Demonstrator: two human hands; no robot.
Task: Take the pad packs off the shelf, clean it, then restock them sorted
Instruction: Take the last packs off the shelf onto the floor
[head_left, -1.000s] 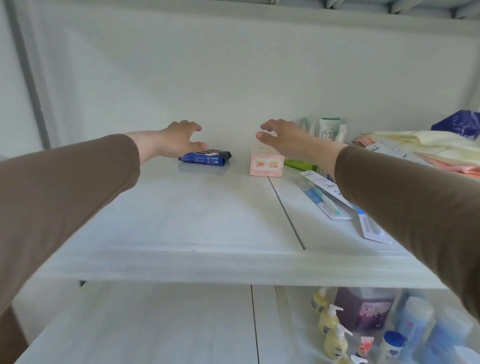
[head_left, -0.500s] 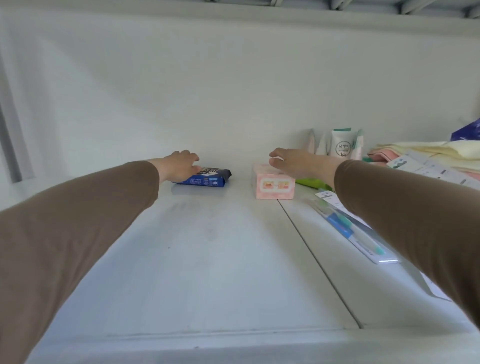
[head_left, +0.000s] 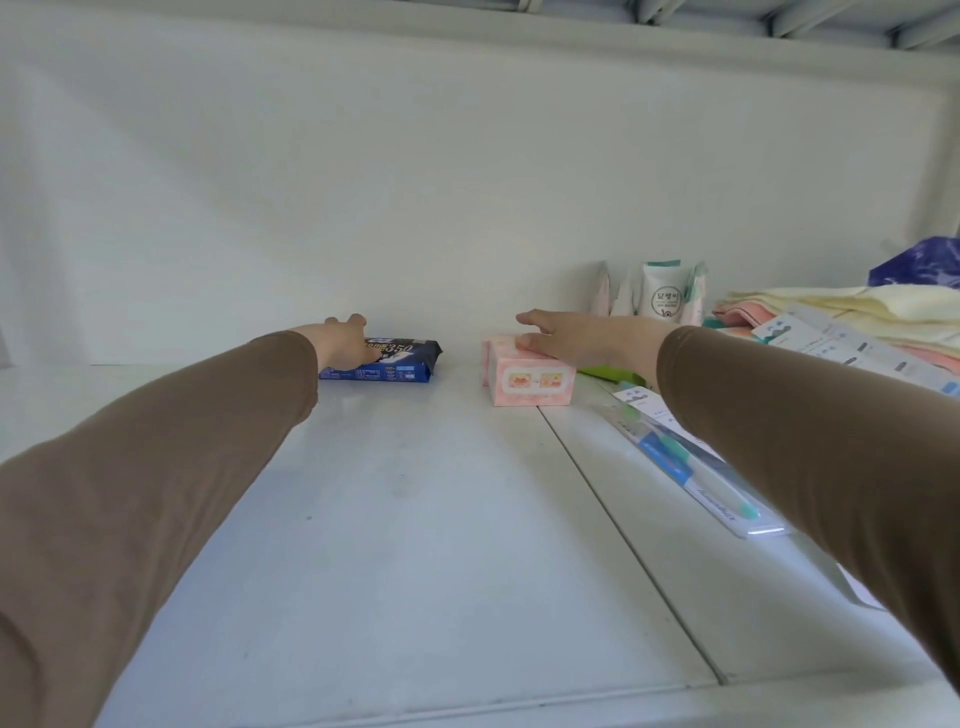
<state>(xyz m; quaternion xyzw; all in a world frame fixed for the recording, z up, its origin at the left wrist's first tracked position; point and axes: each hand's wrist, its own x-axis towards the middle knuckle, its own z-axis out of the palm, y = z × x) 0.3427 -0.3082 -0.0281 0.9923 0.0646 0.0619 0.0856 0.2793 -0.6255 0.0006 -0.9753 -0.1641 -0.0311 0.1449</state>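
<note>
A flat dark-blue pad pack (head_left: 397, 361) lies at the back of the white shelf (head_left: 415, 519), near the rear wall. My left hand (head_left: 345, 345) covers its left end, thumb on top and fingers curled over the far side. To its right stands a pink pad pack (head_left: 530, 384). My right hand (head_left: 571, 338) rests on top of the pink pack with its fingers stretched out past the pack's far edge. Both arms wear brown sleeves.
Packaged toothbrushes (head_left: 691, 467) lie along the shelf's right part, partly under my right arm. Behind them are a green item (head_left: 608, 371), white tubes (head_left: 660, 293), folded towels (head_left: 831, 312) and a blue bag (head_left: 919, 262). A seam runs down the shelf board.
Both hands have come down onto the packs at the back of the shelf. The view has moved closer and higher, so the lower shelf is out of sight.
</note>
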